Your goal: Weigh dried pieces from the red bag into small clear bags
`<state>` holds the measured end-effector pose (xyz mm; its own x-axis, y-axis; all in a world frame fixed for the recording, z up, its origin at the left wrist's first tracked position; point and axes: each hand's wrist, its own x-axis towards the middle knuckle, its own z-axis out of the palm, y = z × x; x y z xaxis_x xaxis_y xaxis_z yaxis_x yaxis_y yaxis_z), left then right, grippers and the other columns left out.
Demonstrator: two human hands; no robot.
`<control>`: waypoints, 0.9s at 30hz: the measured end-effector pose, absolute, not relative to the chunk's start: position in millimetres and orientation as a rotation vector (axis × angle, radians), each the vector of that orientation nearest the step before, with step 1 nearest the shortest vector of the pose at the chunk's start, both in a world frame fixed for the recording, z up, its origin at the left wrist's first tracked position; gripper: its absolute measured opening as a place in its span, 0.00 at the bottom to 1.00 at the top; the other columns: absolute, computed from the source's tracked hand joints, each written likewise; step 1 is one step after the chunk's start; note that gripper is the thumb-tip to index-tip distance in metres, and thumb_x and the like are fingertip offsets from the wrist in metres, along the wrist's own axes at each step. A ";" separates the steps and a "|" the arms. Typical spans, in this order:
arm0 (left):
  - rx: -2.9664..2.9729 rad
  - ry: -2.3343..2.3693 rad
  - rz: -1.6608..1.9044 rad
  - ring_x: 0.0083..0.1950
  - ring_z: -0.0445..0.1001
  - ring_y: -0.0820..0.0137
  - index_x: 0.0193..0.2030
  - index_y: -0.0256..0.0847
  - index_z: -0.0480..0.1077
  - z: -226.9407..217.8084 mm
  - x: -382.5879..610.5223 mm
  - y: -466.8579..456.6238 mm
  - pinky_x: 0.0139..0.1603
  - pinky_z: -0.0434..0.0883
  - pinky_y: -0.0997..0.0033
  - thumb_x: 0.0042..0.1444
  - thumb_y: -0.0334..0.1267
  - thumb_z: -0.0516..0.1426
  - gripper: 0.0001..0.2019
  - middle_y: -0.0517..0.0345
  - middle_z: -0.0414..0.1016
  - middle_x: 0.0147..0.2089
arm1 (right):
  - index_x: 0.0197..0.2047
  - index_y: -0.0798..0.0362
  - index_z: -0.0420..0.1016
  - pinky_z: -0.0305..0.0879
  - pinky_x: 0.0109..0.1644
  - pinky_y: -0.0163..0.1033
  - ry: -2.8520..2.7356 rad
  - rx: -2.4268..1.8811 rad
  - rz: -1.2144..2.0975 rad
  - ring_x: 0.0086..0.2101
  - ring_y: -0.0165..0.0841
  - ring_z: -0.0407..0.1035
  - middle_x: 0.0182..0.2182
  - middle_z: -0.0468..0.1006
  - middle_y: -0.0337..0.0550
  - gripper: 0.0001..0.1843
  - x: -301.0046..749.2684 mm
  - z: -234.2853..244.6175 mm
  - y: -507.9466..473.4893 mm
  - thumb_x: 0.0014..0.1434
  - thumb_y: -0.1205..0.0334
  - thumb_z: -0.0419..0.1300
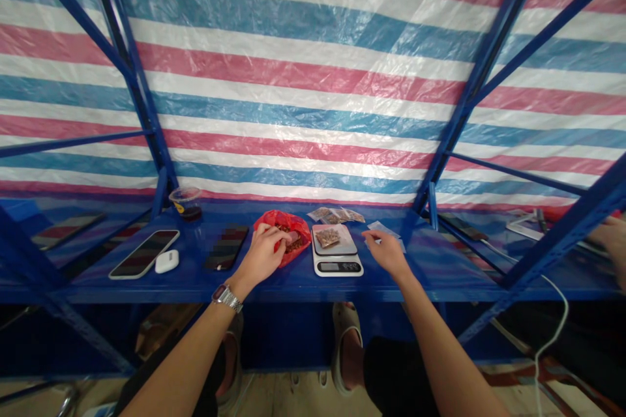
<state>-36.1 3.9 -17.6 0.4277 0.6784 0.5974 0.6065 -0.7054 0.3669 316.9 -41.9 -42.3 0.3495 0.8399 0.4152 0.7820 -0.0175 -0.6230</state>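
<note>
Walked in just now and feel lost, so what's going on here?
A person is working bare-handed at a blue shelf. Their left hand is at the mouth of a red bag holding small brown pieces. Their right hand is over flat clear bags right of a white scale; whether it grips one is unclear. One filled packet lies on the scale, with more packets behind it.

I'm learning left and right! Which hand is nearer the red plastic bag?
Left. The left hand is over the opening of the red plastic bag; the right hand is farther away, past the digital scale.
</note>
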 end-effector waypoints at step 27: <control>2.531 1.052 1.168 0.48 0.70 0.61 0.40 0.47 0.78 -10.7 -27.1 -4.3 0.55 0.69 0.59 0.66 0.30 0.52 0.13 0.56 0.80 0.42 | 0.44 0.54 0.83 0.68 0.48 0.42 -1.556 -1.796 0.030 0.39 0.41 0.76 0.36 0.84 0.49 0.19 286.7 -46.1 -14.7 0.66 0.53 0.54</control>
